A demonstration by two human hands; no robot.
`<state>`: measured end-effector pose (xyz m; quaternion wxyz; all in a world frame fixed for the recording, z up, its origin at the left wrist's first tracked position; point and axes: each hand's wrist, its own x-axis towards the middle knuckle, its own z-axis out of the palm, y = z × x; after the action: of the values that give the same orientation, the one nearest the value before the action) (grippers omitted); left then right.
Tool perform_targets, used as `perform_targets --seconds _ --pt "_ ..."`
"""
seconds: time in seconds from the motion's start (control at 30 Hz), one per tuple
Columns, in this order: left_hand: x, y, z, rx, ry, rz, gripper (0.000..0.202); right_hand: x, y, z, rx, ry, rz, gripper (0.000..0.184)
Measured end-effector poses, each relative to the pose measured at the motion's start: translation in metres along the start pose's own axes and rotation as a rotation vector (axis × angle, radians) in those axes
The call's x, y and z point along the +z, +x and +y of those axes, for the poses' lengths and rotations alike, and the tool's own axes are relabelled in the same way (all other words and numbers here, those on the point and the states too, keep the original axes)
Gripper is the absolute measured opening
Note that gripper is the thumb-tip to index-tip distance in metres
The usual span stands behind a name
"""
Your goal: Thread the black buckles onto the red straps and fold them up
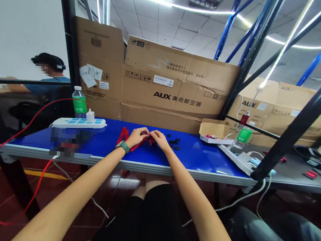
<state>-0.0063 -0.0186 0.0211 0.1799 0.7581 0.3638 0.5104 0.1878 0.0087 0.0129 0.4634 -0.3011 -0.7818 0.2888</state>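
Observation:
Over the blue tabletop (pixel 146 156), my left hand (pixel 137 137) and my right hand (pixel 159 140) meet, fingertips pinched together. Both are closed on a red strap (pixel 123 133), which looks like flat webbing. Part of it lies in a fold left of my left hand, and another piece runs under that hand. My fingers cover the spot where they meet, so any small part there is hidden. Just right of my right hand lie several small black plastic pieces (pixel 172 142), perhaps buckle parts.
A white power strip (pixel 78 123) and a bottle (pixel 79 104) stand at the left. At the right are an open small box (pixel 214 134) with red items, another power strip (pixel 237 160) and a bottle (pixel 243 136). Cardboard (pixel 177 84) walls the back. A person (pixel 50 73) sits at far left.

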Motion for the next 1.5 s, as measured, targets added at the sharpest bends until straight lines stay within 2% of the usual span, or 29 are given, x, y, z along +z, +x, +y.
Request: perform_targets --seconds 0.07,0.17,0.23,0.3,0.37,0.5,0.63,0.8,0.93,1.13,1.23,1.5 --pt "0.001 0.000 0.002 0.023 0.047 -0.002 0.008 0.000 0.002 0.005 0.038 0.101 -0.016 0.031" --pt "0.005 0.000 0.000 0.014 0.007 0.067 0.011 -0.002 0.004 0.009 0.047 0.198 0.021 0.038" --pt "0.009 0.000 -0.002 0.004 -0.057 0.105 0.022 -0.003 0.004 0.010 0.047 0.262 0.064 0.044" --pt "0.011 0.000 -0.005 -0.010 -0.097 0.090 0.037 -0.004 0.003 0.010 0.050 0.306 0.101 0.048" --pt "0.012 -0.001 -0.006 -0.031 -0.092 0.028 0.043 -0.003 0.003 0.011 0.058 0.315 0.125 0.047" --pt "0.009 0.000 -0.008 -0.060 -0.082 -0.057 0.037 -0.001 0.005 0.014 0.071 0.276 0.100 0.036" --pt "0.009 0.002 -0.011 -0.114 -0.219 -0.106 0.047 -0.001 0.005 0.012 0.032 0.257 0.091 0.034" --pt "0.010 0.003 -0.008 -0.145 -0.356 -0.097 0.055 -0.004 0.002 0.006 0.000 0.267 0.091 0.035" --pt "0.008 0.003 -0.004 -0.171 -0.424 -0.102 0.053 -0.003 0.002 0.004 0.011 0.259 0.100 0.036" --pt "0.006 0.004 -0.005 -0.184 -0.469 -0.005 0.049 0.000 0.004 0.002 0.024 0.402 0.149 0.045" --pt "0.007 0.004 -0.005 -0.153 -0.454 0.025 0.051 0.001 0.003 0.001 0.035 0.426 0.156 0.049" --pt "0.004 0.005 -0.006 -0.092 -0.286 0.010 0.049 0.003 0.001 -0.001 0.078 0.304 0.176 0.047"
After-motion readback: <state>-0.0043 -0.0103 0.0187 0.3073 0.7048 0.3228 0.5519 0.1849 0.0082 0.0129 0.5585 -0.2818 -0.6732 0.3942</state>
